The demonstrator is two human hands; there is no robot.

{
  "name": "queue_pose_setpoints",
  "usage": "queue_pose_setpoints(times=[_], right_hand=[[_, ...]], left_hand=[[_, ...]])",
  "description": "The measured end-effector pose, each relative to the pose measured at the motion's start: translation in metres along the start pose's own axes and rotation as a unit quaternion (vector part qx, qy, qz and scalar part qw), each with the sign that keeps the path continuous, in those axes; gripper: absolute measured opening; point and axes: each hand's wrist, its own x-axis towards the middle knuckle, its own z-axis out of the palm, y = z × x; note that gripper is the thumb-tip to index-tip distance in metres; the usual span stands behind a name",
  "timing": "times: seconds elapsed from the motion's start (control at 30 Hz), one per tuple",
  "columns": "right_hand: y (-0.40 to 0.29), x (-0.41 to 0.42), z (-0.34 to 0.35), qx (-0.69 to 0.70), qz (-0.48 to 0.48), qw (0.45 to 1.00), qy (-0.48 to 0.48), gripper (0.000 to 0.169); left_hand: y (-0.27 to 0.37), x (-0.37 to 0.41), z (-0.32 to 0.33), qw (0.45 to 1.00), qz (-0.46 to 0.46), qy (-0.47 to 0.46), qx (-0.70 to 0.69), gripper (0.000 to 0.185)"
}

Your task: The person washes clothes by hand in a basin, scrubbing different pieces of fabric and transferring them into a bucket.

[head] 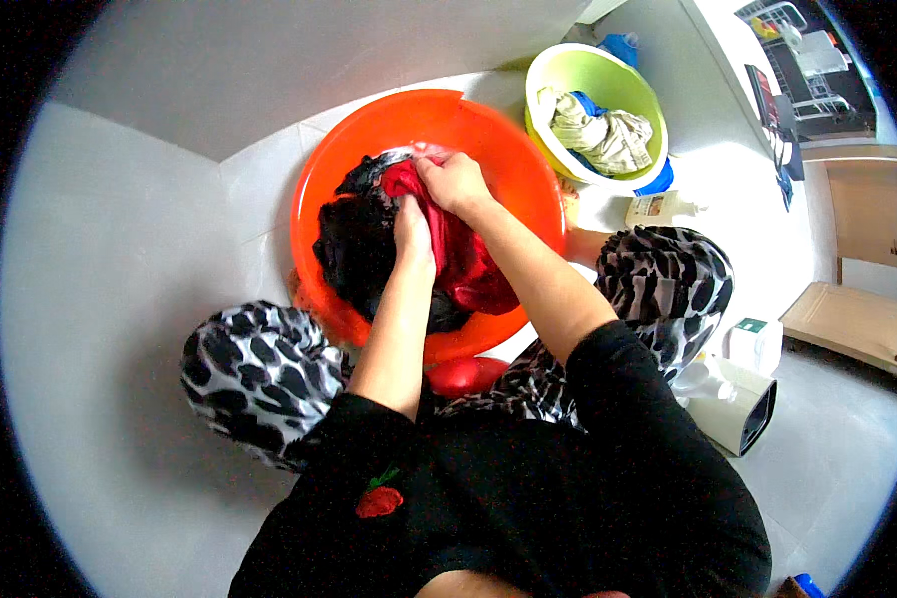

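Note:
Between my knees stands a large orange plastic basin. A wet red cloth lies bunched inside it, and its upper end is gripped by both of my hands. My left hand holds the near left side of the bunch. From the right, my right hand pinches the top, close to the left one. Black wet fabric fills the left and lower part of the basin. A little whitish foam or water shows near the black fabric's top; the basin's bottom is mostly hidden.
A light green basin holding beige and blue clothes stands at the upper right. Near it lies a pale plastic bottle. By my right knee are a white container and a beige bin. A grey wall rises behind the orange basin.

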Motion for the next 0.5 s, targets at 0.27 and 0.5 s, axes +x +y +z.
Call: queue_pose_setpoints(times=[0.27, 0.5], right_hand=[[0.095, 0.073, -0.008, -0.058, 0.204, 0.965, -0.153, 0.090], [0.196, 0.045, 0.110, -0.414, 0.094, 0.898, -0.114, 0.074]], left_hand=[[0.018, 0.017, 0.000, 0.993, 0.052, -0.017, 0.103, 0.049], [-0.011, 0.058, -0.062, 0.993, -0.044, 0.091, 0.068, 0.083]])
